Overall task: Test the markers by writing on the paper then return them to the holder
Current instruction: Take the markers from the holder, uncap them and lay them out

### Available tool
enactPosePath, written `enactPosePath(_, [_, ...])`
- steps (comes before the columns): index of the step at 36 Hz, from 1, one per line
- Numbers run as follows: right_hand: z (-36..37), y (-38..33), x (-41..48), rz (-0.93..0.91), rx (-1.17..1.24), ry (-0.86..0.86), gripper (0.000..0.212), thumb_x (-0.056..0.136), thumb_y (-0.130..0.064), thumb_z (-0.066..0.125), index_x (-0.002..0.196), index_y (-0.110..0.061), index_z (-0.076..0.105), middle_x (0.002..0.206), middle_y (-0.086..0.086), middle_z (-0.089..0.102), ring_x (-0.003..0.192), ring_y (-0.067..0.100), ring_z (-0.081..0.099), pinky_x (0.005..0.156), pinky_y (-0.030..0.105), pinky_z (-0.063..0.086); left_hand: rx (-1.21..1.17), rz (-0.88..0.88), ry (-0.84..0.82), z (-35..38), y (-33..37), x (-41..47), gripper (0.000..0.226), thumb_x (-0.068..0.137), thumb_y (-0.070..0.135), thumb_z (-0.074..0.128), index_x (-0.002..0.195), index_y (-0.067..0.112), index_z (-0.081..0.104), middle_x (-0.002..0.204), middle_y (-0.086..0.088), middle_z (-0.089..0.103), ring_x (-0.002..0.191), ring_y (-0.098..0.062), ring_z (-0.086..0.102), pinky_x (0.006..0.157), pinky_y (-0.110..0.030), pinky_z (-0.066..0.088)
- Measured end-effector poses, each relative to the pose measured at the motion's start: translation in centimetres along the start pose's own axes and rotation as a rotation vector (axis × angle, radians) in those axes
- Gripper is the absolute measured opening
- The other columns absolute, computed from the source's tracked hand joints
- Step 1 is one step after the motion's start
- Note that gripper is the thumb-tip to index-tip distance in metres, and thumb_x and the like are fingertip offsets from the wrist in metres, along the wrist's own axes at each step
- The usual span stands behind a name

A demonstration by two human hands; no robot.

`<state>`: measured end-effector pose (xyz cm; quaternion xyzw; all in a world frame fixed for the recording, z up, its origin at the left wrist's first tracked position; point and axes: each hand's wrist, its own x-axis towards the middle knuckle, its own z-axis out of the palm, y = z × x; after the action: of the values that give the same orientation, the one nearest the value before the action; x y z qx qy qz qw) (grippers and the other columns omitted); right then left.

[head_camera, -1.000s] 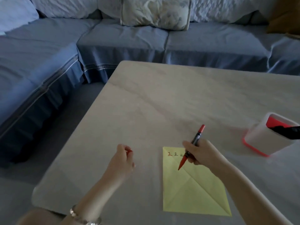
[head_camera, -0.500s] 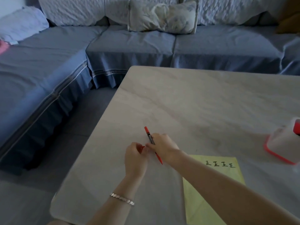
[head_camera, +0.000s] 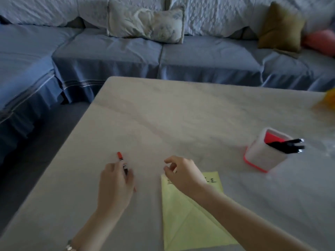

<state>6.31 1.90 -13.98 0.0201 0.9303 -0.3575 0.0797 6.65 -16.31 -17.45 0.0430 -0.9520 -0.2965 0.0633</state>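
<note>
Head view, looking down at a pale marbled table (head_camera: 181, 113) with a blue sofa (head_camera: 117, 57) wrapped around its far and left sides. I'll use the yellow paper (head_camera: 188, 220) as my reference since it sits near the front edge of the table.

Well left of the paper, the left hand (head_camera: 116, 185) is curled around a red marker (head_camera: 123, 163). Fingers are wrapped on the lower part of the barrel, and the red capped end pokes out past the hand, pointing away from the camera and slightly left. A bit of red also peeks out under the hand on the paper side, can't tell exactly what that bit is. There's a bracelet (head_camera: 69, 247) on that wrist at the bottom edge.

Right hand (head_camera: 183, 173) hovers over the paper's far left corner, fingers loosely bent, thumb and forefinger apart with nothing between them. The forearm crosses the sheet diagonally. The paper has fold creases, and some small dark written marks (head_camera: 213, 180) along its far edge, just right of that hand; the ones under the hand are hidden.

Further right of the paper and a little beyond it stands the holder (head_camera: 262, 156), white with a red base and red inside, with black markers (head_camera: 288, 145) leaning out toward the right.

On the sofa behind sit a pale pillow (head_camera: 146, 24), an olive cushion (head_camera: 281, 28) and something pink (head_camera: 320, 40) at the far right.
</note>
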Motion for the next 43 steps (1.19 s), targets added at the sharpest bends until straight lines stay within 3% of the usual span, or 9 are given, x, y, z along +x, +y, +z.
enactPosePath(7, [-11.4, 5.9, -3.6, 0.099, -0.172, 0.368, 0.021, 0.083, -0.021, 0.057, 0.102, -0.023, 0.067, 0.079, -0.010, 0.058, 0.083, 0.020, 0.062, 0.071, 0.027, 0.045, 0.048, 0.375, -0.217, 3.9, 6.2, -1.4, 0.027, 0.077, 0.007, 0.071, 0.104, 0.007, 0.066, 0.102, -0.007, 0.063, 0.096, -0.028, 0.062, 0.083, -0.037, 0.049])
enactPosePath(11, [-16.4, 8.8, -4.5, 0.130, -0.281, 0.575, 0.019, 0.084, -0.020, 0.059, 0.101, -0.019, 0.068, 0.101, 0.000, 0.062, 0.089, 0.021, 0.056, 0.068, 0.026, 0.039, 0.104, 0.339, -0.262, 5.7, 7.5, -1.5, 0.029, 0.077, 0.015, 0.073, 0.105, 0.008, 0.068, 0.109, -0.007, 0.064, 0.104, -0.030, 0.060, 0.086, -0.040, 0.047])
enactPosePath(16, [-18.5, 11.2, -3.5, 0.191, -0.472, 0.484, 0.027, 0.086, -0.025, 0.058, 0.111, -0.016, 0.064, 0.114, 0.008, 0.055, 0.111, 0.028, 0.042, 0.088, 0.036, 0.038, 0.207, 0.281, -0.274, 6.9, 6.6, -1.6, 0.048, 0.081, 0.033, 0.067, 0.124, 0.012, 0.057, 0.131, -0.002, 0.053, 0.124, -0.023, 0.045, 0.099, -0.038, 0.036])
enactPosePath(24, [-18.1, 13.2, -2.4, 0.217, -0.663, 0.422, 0.027, 0.092, -0.028, 0.048, 0.109, -0.020, 0.067, 0.112, 0.005, 0.059, 0.112, 0.026, 0.037, 0.089, 0.034, 0.024, 0.197, 0.290, -0.263, 7.9, 5.1, -1.9, 0.048, 0.065, 0.021, 0.083, 0.108, 0.005, 0.068, 0.115, -0.009, 0.065, 0.108, -0.033, 0.059, 0.087, -0.043, 0.048])
enactPosePath(28, [-18.2, 12.0, -4.4, 0.016, -0.480, 0.700, 0.018, 0.088, -0.017, 0.056, 0.100, -0.009, 0.067, 0.102, 0.010, 0.066, 0.103, 0.030, 0.048, 0.085, 0.033, 0.029, 0.181, 0.282, -0.255, 8.1, 5.1, -2.1, 0.047, 0.063, 0.020, 0.084, 0.105, 0.005, 0.069, 0.113, -0.008, 0.065, 0.106, -0.033, 0.059, 0.084, -0.043, 0.048])
enactPosePath(32, [-16.9, 9.0, -7.1, -0.300, -0.192, 0.813, 0.023, 0.089, -0.021, 0.052, 0.099, -0.005, 0.065, 0.097, 0.002, 0.062, 0.088, 0.012, 0.053, 0.074, 0.017, 0.041, 0.167, 0.275, -0.263, 8.0, 5.0, -2.1, 0.047, 0.071, 0.026, 0.078, 0.111, 0.006, 0.066, 0.118, -0.007, 0.062, 0.111, -0.032, 0.055, 0.089, -0.045, 0.045])
enactPosePath(36, [-13.1, 7.6, -7.9, -0.541, -0.051, 0.787, 0.019, 0.083, -0.007, 0.058, 0.098, 0.002, 0.066, 0.099, 0.001, 0.060, 0.093, 0.004, 0.057, 0.088, 0.006, 0.041, 0.206, 0.406, -0.152, 6.7, 6.0, -2.6, 0.061, 0.093, 0.057, 0.024, 0.111, 0.008, 0.057, 0.107, -0.012, 0.063, 0.104, -0.025, 0.049, 0.076, -0.046, 0.052])
enactPosePath(40, [-7.8, 7.2, -7.5, -0.626, 0.040, 0.660, 0.022, 0.082, -0.007, 0.061, 0.103, -0.004, 0.068, 0.106, 0.002, 0.062, 0.101, 0.001, 0.057, 0.091, 0.011, 0.044, -0.210, 0.259, -0.293, 3.6, 9.0, -3.7, 0.059, 0.090, 0.058, 0.024, 0.118, 0.016, 0.056, 0.114, 0.006, 0.057, 0.110, -0.006, 0.047, 0.097, -0.026, 0.042])
enactPosePath(43, [-4.4, 6.2, -7.1, -0.681, 0.102, 0.527, 0.028, 0.083, -0.008, 0.061, 0.110, -0.014, 0.063, 0.112, 0.000, 0.059, 0.103, 0.002, 0.058, 0.089, 0.014, 0.047, -0.656, -0.068, -0.572, 1.5, 10.3, -3.5, 0.044, 0.090, 0.053, 0.038, 0.097, 0.019, 0.066, 0.102, 0.005, 0.068, 0.098, -0.007, 0.062, 0.076, -0.015, 0.047])
